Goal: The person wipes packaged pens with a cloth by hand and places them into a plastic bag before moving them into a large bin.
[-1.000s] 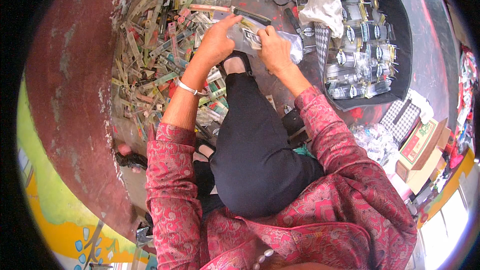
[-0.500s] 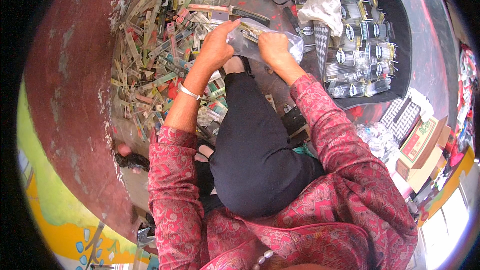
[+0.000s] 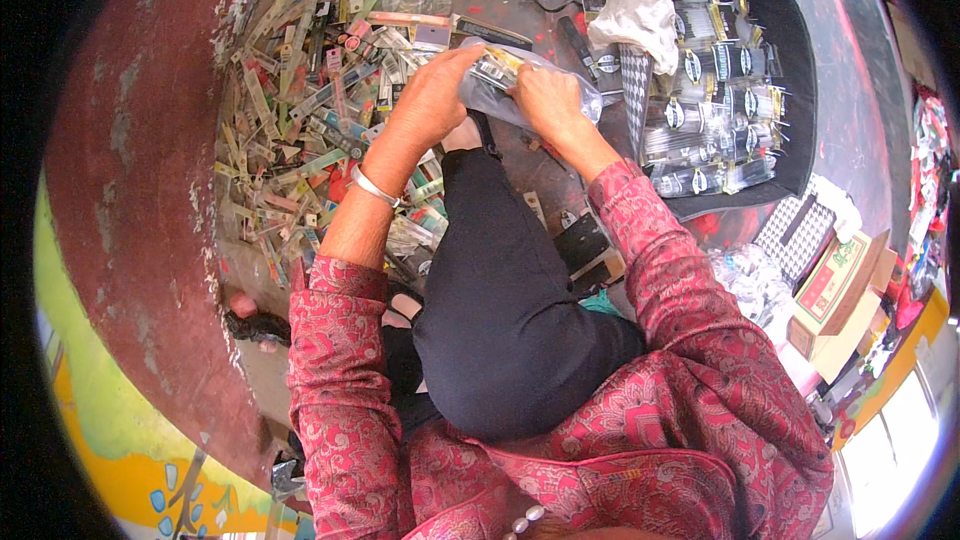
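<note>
Out past my knee, a clear plastic bag (image 3: 478,97) is stretched between my two hands. My left hand (image 3: 432,98) is closed on its left side, thumb and fingers pinching near the mouth. On the other side my right hand (image 3: 548,100) is closed on the plastic, fingertips at slim packets (image 3: 495,68) with yellow and dark print. These packets lie at the bag's upper side between the hands; whether fully inside, I cannot tell. Loose plastic bunches out beyond my right hand.
A heap of slim packaged strips (image 3: 290,130) covers the floor at left. At the upper right lies a black fabric bin (image 3: 803,60) holding several bundled clear packs (image 3: 700,115). White cloth (image 3: 640,20) hangs by it. Lower right are crumpled plastic (image 3: 748,285) and a cardboard box (image 3: 835,285).
My left hand's raised finger has curled in toward the bag. The right hand has turned slightly, and more of the packets shows between the hands.
</note>
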### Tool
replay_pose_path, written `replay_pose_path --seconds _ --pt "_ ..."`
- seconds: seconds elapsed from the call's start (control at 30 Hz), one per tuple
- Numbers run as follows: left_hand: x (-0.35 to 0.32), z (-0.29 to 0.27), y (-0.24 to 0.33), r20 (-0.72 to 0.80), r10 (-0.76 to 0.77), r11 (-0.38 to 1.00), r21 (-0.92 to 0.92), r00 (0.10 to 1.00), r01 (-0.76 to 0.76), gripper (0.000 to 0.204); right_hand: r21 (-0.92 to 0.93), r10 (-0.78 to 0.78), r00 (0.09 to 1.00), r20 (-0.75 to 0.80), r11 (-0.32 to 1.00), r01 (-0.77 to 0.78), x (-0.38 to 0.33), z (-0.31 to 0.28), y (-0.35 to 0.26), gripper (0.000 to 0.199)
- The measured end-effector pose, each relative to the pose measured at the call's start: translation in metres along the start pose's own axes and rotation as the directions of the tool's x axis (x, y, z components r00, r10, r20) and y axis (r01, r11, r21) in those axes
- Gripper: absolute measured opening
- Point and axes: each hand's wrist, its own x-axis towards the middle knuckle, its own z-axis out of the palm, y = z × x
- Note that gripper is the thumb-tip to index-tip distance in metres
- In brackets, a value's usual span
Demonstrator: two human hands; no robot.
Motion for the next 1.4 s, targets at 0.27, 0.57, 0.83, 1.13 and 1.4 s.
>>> replay_pose_path --seconds 0.27,0.57,0.83,1.13,1.4 --pt "-0.001 0.006 -0.005 -0.125 0.126 0.985 0.131 0.984 -0.109 0.066 0.084 0.087 0.994 -0.066 0.993 -0.081 0.01 0.017 -0.017 0.039" --pt "-0.008 -0.007 0.01 0.086 -0.069 0.935 0.353 0.994 0.034 0.056 0.036 -0.136 0.99 0.049 0.99 0.134 -0.057 -0.035 0.001 0.041" --pt "0.018 -0.013 0.049 -0.025 0.035 0.937 0.348 0.999 -0.024 0.057 0.091 -0.176 0.947 0.27 0.983 0.156 -0.068 -0.079 -0.005 0.046" --pt "0.006 -0.008 0.043 -0.016 0.031 0.996 0.089 0.999 -0.03 0.041 0.177 -0.092 0.848 0.522 0.984 -0.002 -0.066 -0.051 0.007 0.044" --pt "-0.179 -0.123 0.061 -0.218 -0.428 0.837 -0.461 0.877 0.294 0.027 0.077 0.119 0.937 0.329 0.985 -0.152 -0.057 -0.045 0.004 0.041"
